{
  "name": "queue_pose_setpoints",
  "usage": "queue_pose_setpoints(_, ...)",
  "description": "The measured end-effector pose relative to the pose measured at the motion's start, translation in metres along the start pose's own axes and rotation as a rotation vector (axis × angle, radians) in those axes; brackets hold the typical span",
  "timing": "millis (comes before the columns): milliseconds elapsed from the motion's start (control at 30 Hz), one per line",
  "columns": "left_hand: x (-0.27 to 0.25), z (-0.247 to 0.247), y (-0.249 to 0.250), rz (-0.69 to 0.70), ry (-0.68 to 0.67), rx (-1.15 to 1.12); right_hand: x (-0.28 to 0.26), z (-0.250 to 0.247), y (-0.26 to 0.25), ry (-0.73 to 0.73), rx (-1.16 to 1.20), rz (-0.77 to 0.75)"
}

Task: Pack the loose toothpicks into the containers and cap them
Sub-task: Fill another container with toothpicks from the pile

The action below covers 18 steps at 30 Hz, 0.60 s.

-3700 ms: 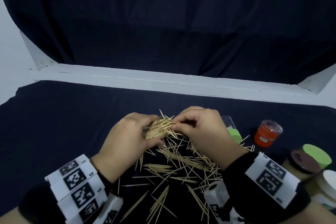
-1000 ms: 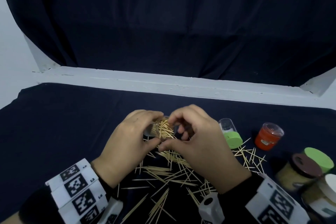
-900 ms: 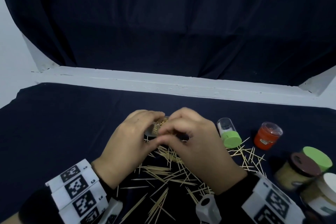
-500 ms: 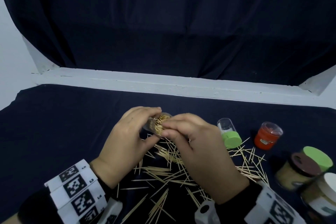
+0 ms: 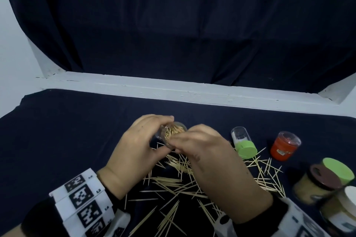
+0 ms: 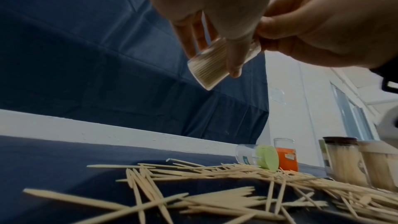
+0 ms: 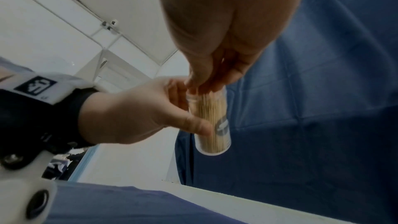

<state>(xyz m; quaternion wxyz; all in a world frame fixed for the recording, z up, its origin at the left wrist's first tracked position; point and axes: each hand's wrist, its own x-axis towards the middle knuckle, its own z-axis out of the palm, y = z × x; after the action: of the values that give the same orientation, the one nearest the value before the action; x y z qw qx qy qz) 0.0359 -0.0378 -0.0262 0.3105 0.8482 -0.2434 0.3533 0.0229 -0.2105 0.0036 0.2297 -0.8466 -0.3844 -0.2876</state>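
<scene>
The left hand (image 5: 134,150) is wrapped around a clear tub (image 6: 207,67) packed with toothpicks, held above the middle of the dark cloth (image 5: 67,131). The right hand (image 5: 210,158) pinches down at the tub's open mouth; what it holds is hidden. Loose toothpicks (image 5: 173,184) litter the cloth beneath. Toward the right edge lie a green-capped tub (image 5: 243,144), then an orange tub (image 5: 285,148).
</scene>
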Motion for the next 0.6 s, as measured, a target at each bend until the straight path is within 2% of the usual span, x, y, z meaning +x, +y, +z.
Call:
queue_pose_setpoints(100, -0.001, -0.001, -0.002, -0.005, 0.0, 0.013, -0.001, -0.002, 0.0, 0.103, 0.034, 0.086)
queue_pose_setpoints(200, -0.001, 0.002, 0.001, 0.003, -0.008, 0.014, 0.002, -0.002, 0.002, 0.122, 0.011, 0.105)
queue_pose_setpoints(367, -0.001, 0.003, 0.0, -0.019, 0.02, -0.002, 0.001, 0.012, -0.007, -0.042, -0.101, 0.11)
queue_pose_setpoints(433, -0.001, 0.002, 0.0, -0.029, 0.009, -0.005, -0.002, 0.015, -0.009, -0.063, -0.109, 0.101)
queue_pose_setpoints(600, -0.001, 0.0, 0.0, -0.009, -0.02, 0.009, -0.003, 0.002, -0.002, 0.067, -0.069, 0.109)
